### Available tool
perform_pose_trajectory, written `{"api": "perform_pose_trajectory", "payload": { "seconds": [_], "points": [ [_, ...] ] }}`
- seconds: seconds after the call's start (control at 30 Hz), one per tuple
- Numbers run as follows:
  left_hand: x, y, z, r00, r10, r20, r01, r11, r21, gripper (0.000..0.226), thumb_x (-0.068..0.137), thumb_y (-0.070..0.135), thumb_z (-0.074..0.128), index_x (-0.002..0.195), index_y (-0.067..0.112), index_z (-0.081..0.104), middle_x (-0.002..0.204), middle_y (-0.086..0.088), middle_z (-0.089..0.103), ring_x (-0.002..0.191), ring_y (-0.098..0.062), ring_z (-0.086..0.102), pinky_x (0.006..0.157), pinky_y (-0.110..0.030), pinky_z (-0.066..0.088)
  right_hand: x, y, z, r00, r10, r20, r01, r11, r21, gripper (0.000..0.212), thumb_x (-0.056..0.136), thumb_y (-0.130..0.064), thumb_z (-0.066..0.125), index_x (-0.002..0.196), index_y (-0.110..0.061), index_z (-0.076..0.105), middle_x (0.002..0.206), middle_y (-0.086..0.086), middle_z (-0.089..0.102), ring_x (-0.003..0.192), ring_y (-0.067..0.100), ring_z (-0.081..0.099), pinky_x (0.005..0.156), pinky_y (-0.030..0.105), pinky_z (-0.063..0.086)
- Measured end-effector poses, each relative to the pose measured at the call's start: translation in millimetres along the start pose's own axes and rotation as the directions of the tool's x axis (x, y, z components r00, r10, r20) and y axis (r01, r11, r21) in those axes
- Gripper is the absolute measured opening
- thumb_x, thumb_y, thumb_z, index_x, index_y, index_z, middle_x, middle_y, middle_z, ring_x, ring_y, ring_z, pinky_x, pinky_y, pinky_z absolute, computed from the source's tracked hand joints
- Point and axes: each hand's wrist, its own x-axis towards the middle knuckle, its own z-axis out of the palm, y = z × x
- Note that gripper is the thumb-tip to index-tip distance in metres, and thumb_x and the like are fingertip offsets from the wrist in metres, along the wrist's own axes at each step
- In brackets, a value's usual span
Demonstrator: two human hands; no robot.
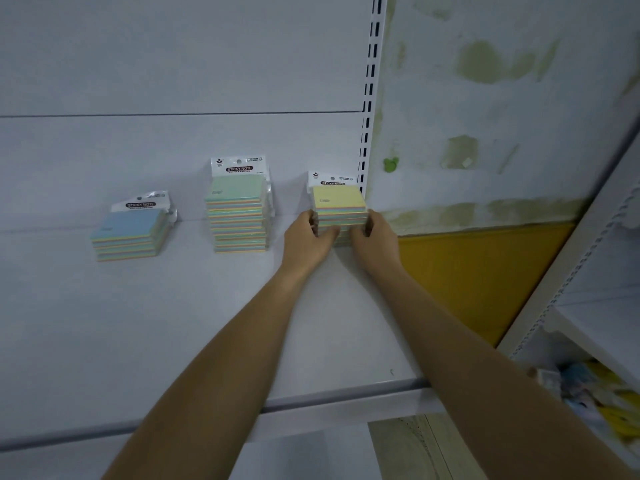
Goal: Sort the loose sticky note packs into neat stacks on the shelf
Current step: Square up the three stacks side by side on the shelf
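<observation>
1. A blue-topped stack [130, 233] sits low at the left of the shelf [173, 323].
2. The green-topped stack [238, 216] stands taller, near the back panel.
3. The left hand [306, 237] and right hand [375, 237] press fingers against the yellow-topped stack [339, 206], seemingly squaring it.

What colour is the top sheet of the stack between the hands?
Pale yellow, seen in the head view.

"STICKY NOTE" reads in white on a black oval on the header cards of the left stack [130, 233], middle stack [238, 216] and right stack [339, 206]; smaller print is illegible.
</observation>
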Motion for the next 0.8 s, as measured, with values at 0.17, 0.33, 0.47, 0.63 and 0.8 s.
{"api": "perform_pose_trajectory", "payload": {
  "seconds": [0.17, 0.33, 0.47, 0.63, 0.8],
  "points": [
    [2, -3, 1, 0.997, 0.073, -0.010, -0.073, 0.996, 0.058, 0.017, 0.091, 0.022, 0.054, 0.100, 0.008, 0.058, 0.089, -0.003, 0.055, 0.083, -0.015, 0.049, 0.061, -0.018, 0.027, 0, -1, 1, 1.000, -0.006, -0.011, 0.006, 1.000, 0.020, 0.029, 0.094, -0.015, 0.043, 0.121, -0.008, 0.052, 0.113, 0.010, 0.063, 0.087, 0.013, 0.050, 0.069, 0.021, 0.036],
    [-5, 3, 0, 0.994, 0.108, 0.003, -0.108, 0.993, 0.044, 0.032, 0.092, 0.015, 0.051, 0.123, 0.006, 0.054, 0.112, -0.013, 0.067, 0.097, -0.026, 0.062, 0.082, -0.026, 0.041, -3, -6, 1, 0.999, 0.022, -0.037, -0.019, 0.997, 0.068, 0.032, 0.096, -0.027, 0.040, 0.114, -0.004, 0.054, 0.114, 0.015, 0.063, 0.104, 0.029, 0.059, 0.073, 0.031, 0.045],
    [-6, 5, 0, 0.997, 0.079, -0.004, -0.078, 0.992, 0.098, 0.034, 0.092, 0.017, 0.051, 0.120, -0.001, 0.050, 0.112, -0.021, 0.065, 0.104, -0.033, 0.060, 0.085, -0.030, 0.041, -5, -10, -1, 0.998, 0.048, -0.052, -0.043, 0.995, 0.091, 0.034, 0.097, -0.026, 0.038, 0.121, -0.005, 0.051, 0.120, 0.014, 0.061, 0.112, 0.028, 0.056, 0.079, 0.027, 0.041],
    [-16, 21, -11, 0.969, 0.221, -0.106, -0.181, 0.937, 0.299, 0.053, 0.092, 0.023, 0.048, 0.137, -0.001, 0.033, 0.133, -0.021, 0.047, 0.127, -0.033, 0.041, 0.099, -0.035, 0.035, -12, -11, -2, 0.987, -0.006, -0.162, 0.031, 0.988, 0.153, 0.053, 0.097, -0.026, 0.040, 0.144, -0.007, 0.024, 0.151, 0.009, 0.031, 0.140, 0.021, 0.028, 0.112, 0.029, 0.024],
    [-18, 49, -52, 0.905, 0.422, -0.042, -0.363, 0.822, 0.438, 0.055, 0.095, 0.021, 0.042, 0.144, 0.004, 0.025, 0.146, -0.013, 0.037, 0.135, -0.027, 0.034, 0.104, -0.036, 0.035, -15, -24, -5, 0.934, -0.269, -0.236, 0.268, 0.963, -0.039, 0.048, 0.096, -0.020, 0.040, 0.142, -0.009, 0.029, 0.150, 0.007, 0.032, 0.140, 0.018, 0.027, 0.110, 0.022, 0.020]
  ]
}}
